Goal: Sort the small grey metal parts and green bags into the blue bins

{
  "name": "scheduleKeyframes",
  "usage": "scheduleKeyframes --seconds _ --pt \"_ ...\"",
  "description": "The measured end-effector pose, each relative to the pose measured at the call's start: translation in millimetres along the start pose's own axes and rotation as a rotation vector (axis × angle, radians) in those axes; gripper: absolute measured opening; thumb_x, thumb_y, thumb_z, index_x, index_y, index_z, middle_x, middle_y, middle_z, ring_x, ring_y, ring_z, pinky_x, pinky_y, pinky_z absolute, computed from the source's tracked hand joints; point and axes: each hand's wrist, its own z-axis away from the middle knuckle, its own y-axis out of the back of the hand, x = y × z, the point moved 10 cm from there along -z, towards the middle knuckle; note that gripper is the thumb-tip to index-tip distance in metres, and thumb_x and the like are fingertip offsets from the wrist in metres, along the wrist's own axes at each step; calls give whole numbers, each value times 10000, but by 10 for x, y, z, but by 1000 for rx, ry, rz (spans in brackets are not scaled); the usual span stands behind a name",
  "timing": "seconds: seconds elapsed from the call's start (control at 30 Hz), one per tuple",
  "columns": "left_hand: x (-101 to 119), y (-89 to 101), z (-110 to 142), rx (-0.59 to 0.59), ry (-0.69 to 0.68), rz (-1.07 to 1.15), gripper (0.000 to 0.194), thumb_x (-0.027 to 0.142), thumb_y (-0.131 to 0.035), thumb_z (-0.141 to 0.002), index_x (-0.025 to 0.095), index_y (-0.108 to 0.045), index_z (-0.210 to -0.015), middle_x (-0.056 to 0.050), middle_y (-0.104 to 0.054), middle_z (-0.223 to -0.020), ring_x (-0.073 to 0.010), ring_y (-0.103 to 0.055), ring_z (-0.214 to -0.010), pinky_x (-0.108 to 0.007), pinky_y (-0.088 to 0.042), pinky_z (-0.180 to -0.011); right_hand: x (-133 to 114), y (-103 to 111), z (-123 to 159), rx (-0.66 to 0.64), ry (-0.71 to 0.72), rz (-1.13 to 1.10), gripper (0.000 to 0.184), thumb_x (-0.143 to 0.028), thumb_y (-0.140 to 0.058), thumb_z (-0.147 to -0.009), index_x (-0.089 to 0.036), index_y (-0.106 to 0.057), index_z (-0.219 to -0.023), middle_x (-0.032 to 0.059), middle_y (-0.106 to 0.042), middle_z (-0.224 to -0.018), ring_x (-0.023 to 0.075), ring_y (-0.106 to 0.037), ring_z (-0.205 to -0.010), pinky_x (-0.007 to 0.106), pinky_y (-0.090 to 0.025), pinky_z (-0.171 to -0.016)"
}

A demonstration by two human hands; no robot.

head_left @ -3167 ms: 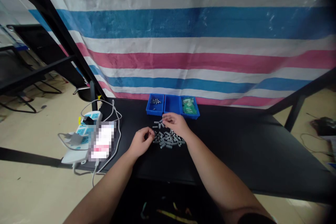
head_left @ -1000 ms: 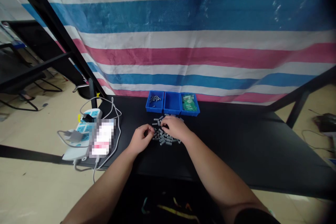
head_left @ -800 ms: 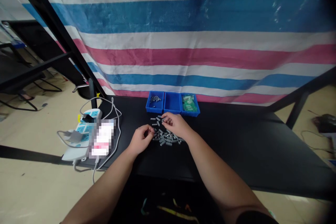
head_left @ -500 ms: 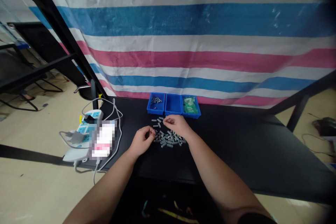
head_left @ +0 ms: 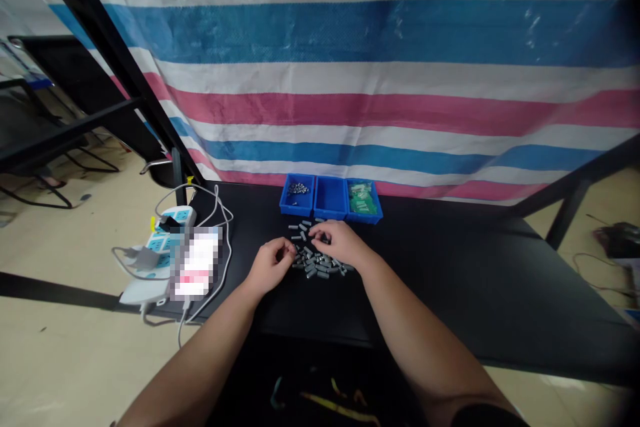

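Note:
A heap of small grey cylindrical pieces (head_left: 320, 267) lies on the black table (head_left: 425, 280), with a few more (head_left: 303, 228) scattered just behind it. My left hand (head_left: 273, 265) rests at the heap's left edge, its fingers curled and thumb against fingertips; anything between them is hidden. Over the back right of the heap is my right hand (head_left: 341, 242), thumb and forefinger apart, with no piece visible in its grasp. Three blue bins stand behind: the left bin (head_left: 287, 208) holds small metal parts, the middle bin (head_left: 331, 196) is bare inside, and the right bin (head_left: 365, 218) holds green pieces.
On the left sit a white power strip (head_left: 173, 240) with plugs, a phone-like blurred device (head_left: 197, 263) and loose white cables (head_left: 230, 240). A striped plastic sheet (head_left: 350, 107) hangs behind the table. Black frame posts (head_left: 95, 20) rise at the sides.
My right hand's thumb and fingers have parted over the pieces. The left hand stays at the heap's edge, almost unmoved. The whole view has shifted slightly.

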Motion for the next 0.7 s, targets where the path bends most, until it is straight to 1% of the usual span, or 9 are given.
scheduleKeyframes --seconds 0.07,0.13,0.2,0.3,0.37,0.47,0.6,0.7 --pt "3 5 1 4 2 -4 173 273 -566 -927 175 -647 -810 13 -583 -675 -127 -535 -648 -231 -402 -642 -136 -77 18 -71 68 50 138 -161 -705 -784 -220 -754 -900 7 -714 -790 165 -602 -784 275 -441 -742" --pt "6 9 2 7 2 -7 173 275 -565 -928 175 -646 -811 12 -586 -680 -128 -538 -655 -229 -399 -640 -250 -145 29 -109 126 78 138 -144 -701 -771 -221 -741 -878 7 -700 -805 174 -601 -825 284 -442 -789" --pt "6 13 3 10 0 -9 162 271 -567 -924 176 -646 -820 10 -599 -695 -128 -542 -662 -230 -403 -649 -329 -204 29 -130 164 103 142 -156 -709 -761 -222 -730 -886 10 -690 -825 183 -591 -839 294 -442 -808" --pt "-2 16 5 10 4 -12 173 287 -563 -931 176 -651 -832 5 -612 -710 -131 -547 -666 -235 -416 -666 -367 -287 21 -176 178 142 132 -172 -723 -745 -222 -714 -867 9 -687 -813 199 -585 -852 306 -436 -806" --pt "-4 15 4 9 4 -14 186 299 -563 -934 175 -652 -828 1 -616 -714 -134 -554 -673 -236 -423 -672 -354 -326 20 -209 168 162 109 -146 -709 -743 -220 -703 -824 3 -685 -784 195 -585 -827 302 -428 -790" --pt "5 13 1 8 -2 -20 191 298 -562 -933 176 -649 -814 5 -604 -697 -134 -552 -668 -234 -423 -667 -297 -327 26 -218 122 179 89 -130 -688 -754 -214 -699 -781 -1 -689 -782 170 -592 -773 280 -410 -740" --pt "23 13 -2 6 -6 -19 187 286 -562 -931 177 -650 -807 11 -596 -683 -132 -549 -660 -240 -422 -678 -215 -311 46 -219 40 205 53 -187 -715 -767 -231 -723 -796 -18 -707 -766 151 -609 -719 260 -363 -659" --pt "33 12 -2 2 -8 -15 180 278 -565 -928 177 -652 -809 9 -600 -692 -134 -552 -673 -243 -419 -682 -176 -314 49 -226 -6 218 36 -208 -720 -780 -239 -732 -793 -26 -720 -741 145 -622 -692 253 -342 -632"
